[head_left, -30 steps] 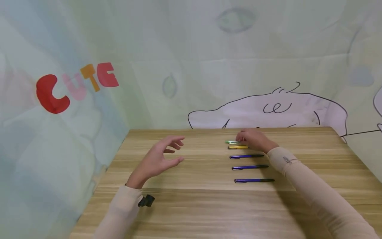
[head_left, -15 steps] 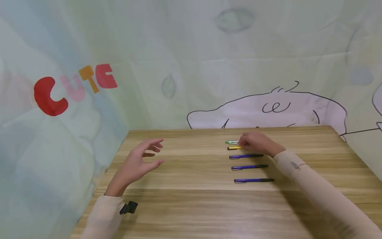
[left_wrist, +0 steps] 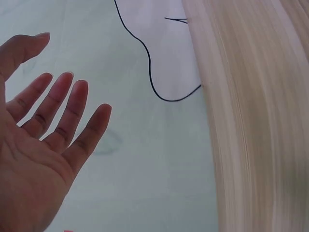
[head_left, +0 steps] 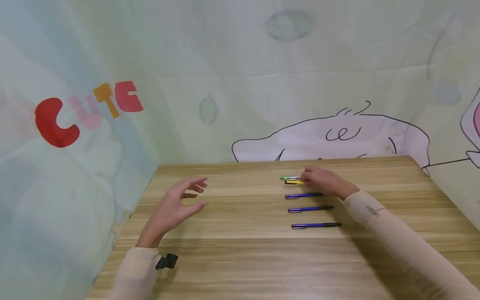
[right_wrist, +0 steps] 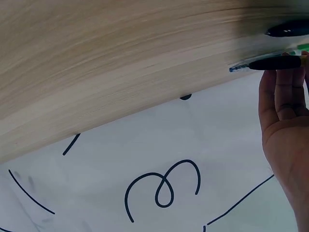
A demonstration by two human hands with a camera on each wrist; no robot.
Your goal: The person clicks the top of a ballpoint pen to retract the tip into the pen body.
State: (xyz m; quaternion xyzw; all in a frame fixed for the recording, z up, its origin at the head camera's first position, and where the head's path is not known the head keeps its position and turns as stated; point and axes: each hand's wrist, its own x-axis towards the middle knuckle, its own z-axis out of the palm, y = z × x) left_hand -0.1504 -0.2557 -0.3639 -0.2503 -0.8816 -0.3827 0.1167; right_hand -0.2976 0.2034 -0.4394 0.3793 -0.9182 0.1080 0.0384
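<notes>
"What's hidden over there?"

"The right hand (head_left: 323, 181) covers one end of the yellow pen (head_left: 294, 182) and part of the green pen (head_left: 287, 178) just beyond; the farthest blue pen (head_left: 302, 196) loses its tip behind that hand too."

"So it has hold of something?"

"Yes, fingers pinching the yellow pen, near the far edge of the table (head_left: 232, 262). Whether the pen touches the wood, I can't tell."

"And the left hand (head_left: 173, 208)?"

"Well apart, fingers loosely spread, grasping nothing."
</notes>
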